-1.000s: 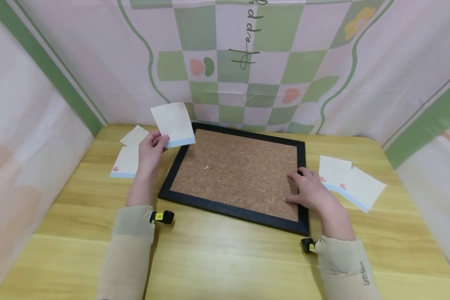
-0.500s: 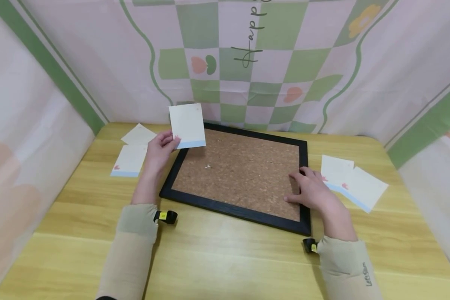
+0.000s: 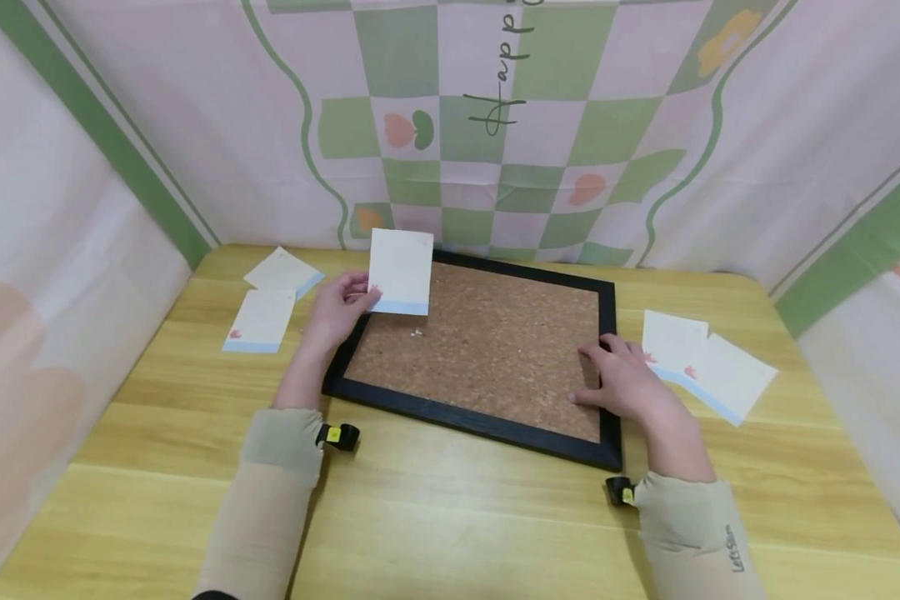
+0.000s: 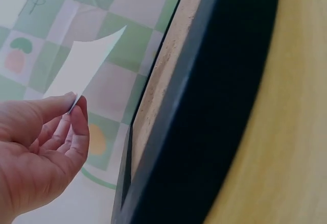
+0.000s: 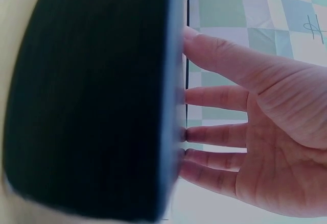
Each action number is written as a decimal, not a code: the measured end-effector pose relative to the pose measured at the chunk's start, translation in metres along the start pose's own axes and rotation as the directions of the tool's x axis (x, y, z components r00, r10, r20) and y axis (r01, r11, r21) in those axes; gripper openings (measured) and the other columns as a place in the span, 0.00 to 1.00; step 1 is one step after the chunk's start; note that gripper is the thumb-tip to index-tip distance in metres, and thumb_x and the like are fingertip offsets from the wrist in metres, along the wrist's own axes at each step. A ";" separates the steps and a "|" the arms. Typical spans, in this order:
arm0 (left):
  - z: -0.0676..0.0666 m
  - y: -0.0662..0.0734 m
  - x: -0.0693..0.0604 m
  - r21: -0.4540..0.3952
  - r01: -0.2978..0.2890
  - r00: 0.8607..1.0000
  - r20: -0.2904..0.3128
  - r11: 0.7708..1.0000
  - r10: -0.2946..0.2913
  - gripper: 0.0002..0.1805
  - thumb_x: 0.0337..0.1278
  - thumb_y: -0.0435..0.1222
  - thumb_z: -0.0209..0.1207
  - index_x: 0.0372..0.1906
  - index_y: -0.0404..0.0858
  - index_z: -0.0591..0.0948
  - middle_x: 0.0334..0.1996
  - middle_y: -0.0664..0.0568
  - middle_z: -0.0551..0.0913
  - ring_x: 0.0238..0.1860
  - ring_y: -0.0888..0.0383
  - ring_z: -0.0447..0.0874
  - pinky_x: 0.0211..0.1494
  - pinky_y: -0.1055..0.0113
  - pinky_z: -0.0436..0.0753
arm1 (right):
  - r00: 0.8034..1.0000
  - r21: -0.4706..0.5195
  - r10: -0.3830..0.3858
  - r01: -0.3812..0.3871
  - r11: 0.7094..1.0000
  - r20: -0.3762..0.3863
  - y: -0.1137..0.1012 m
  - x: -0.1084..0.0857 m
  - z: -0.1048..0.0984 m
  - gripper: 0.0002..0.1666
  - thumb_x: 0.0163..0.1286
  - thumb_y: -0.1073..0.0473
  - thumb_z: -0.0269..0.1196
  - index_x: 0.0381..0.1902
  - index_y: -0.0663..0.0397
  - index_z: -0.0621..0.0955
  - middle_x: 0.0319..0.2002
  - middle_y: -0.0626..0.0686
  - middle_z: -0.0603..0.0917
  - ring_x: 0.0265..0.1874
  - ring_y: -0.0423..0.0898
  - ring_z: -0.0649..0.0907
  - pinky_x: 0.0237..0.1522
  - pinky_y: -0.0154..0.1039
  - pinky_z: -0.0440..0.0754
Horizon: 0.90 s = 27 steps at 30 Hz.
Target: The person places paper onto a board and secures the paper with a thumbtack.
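Observation:
My left hand (image 3: 337,308) pinches a white paper note sheet (image 3: 401,271) by its lower left corner, thumb against fingers. The sheet has a blue strip along the bottom and stands tilted up above the left part of the corkboard (image 3: 487,358). In the left wrist view the sheet (image 4: 89,63) bows slightly, apart from the board's black frame (image 4: 204,106). My right hand (image 3: 630,379) lies over the board's right side, fingers spread. In the right wrist view the fingers (image 5: 217,134) are fairly straight, their tips at the board's surface.
Two similar note sheets (image 3: 261,323) lie on the wooden table (image 3: 450,533) left of the board. Two more sheets (image 3: 731,375) lie to its right, edges meeting. A tiny white bit (image 3: 417,332) sits on the cork. A patterned curtain (image 3: 540,142) hangs behind.
My left hand has carried the note sheet to the right, over the corkboard, and lowered it a little. The sheet has turned more upright. My right hand stays on the board's right side.

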<state>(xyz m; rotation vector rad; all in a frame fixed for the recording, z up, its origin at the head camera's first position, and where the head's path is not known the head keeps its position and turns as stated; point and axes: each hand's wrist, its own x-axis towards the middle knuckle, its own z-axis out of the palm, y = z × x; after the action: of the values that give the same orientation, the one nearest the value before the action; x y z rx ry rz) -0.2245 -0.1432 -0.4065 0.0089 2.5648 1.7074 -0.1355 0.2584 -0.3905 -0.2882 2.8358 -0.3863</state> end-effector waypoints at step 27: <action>0.014 0.003 0.015 0.308 -0.013 0.998 0.061 0.951 -0.006 0.23 0.68 0.37 0.61 0.64 0.35 0.75 0.53 0.40 0.83 0.53 0.45 0.82 0.53 0.55 0.83 | 0.999 0.014 0.037 -0.038 0.999 0.033 -0.002 -0.001 -0.001 0.44 0.64 0.47 0.70 0.69 0.66 0.68 0.71 0.77 0.58 0.67 0.79 0.58 0.64 0.73 0.65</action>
<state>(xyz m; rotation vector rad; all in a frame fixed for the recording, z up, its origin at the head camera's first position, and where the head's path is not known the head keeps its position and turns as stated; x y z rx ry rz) -0.2391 -0.1283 -0.4102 0.0791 2.7549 1.2674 -0.1348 0.2570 -0.3891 -0.2356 2.8012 -0.3907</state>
